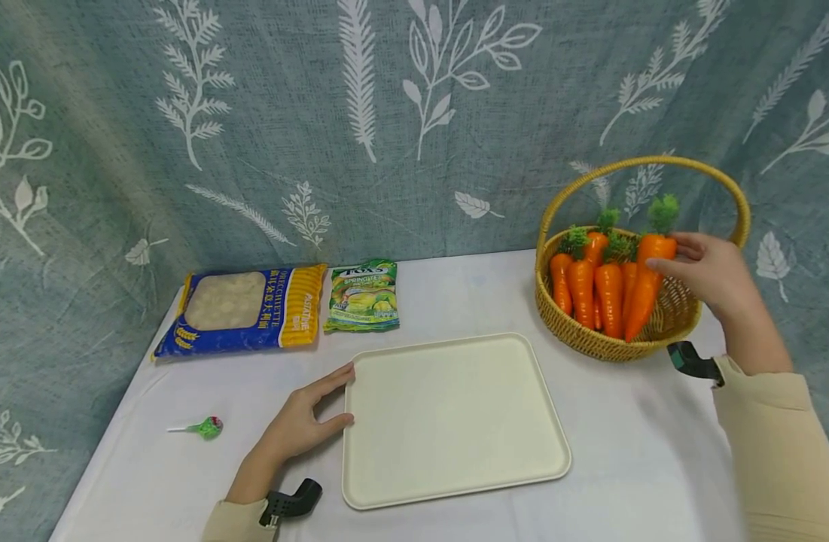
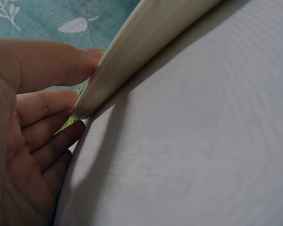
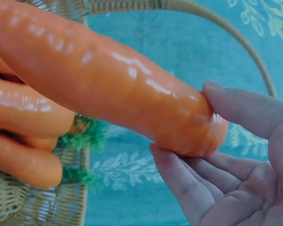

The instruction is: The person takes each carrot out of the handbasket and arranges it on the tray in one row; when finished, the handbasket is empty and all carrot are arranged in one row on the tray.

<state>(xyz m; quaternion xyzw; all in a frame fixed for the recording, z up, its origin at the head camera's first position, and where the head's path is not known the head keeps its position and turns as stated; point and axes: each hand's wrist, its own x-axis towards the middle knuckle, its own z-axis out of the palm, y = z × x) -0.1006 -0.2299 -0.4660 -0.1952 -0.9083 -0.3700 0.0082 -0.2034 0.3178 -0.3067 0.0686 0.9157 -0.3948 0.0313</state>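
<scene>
My right hand (image 1: 715, 275) pinches an orange carrot (image 1: 647, 278) near its thick green-topped end, thumb on one side and fingers on the other. The right wrist view shows this carrot (image 3: 132, 84) large, above the other carrots. Several more carrots (image 1: 581, 293) lie in a wicker basket (image 1: 593, 342) with a tall arched handle. At the left edge of a cream rectangular tray (image 1: 455, 421), my left hand (image 1: 306, 421) rests with thumb and fingers spread. Up close, its fingertips touch the rim of the tray (image 2: 113, 66), and the fingers are only slightly bent.
Behind the left hand lie a blue and yellow pasta bag (image 1: 238, 310) and a green candy packet (image 1: 364, 296). A lollipop (image 1: 207, 427) lies on the white tablecloth (image 1: 143, 489) at left. A patterned grey-green curtain (image 1: 285, 113) hangs along the back.
</scene>
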